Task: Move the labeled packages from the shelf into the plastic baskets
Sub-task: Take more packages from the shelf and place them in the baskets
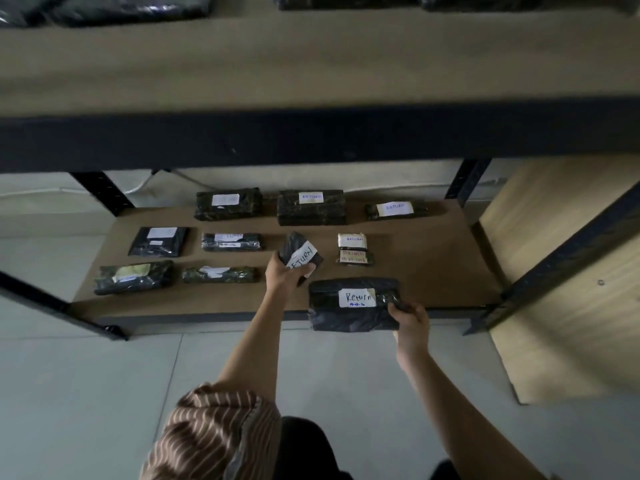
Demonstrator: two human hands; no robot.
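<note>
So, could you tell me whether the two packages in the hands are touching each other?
Apart: the head view shows brown shelf board between the small package and the large package.

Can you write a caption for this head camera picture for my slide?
Left hand and right hand each lift a "Return" package off the low shelf.

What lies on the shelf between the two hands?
Head view: only bare brown shelf board between the left hand, holding a small black package, and the right hand.
</note>
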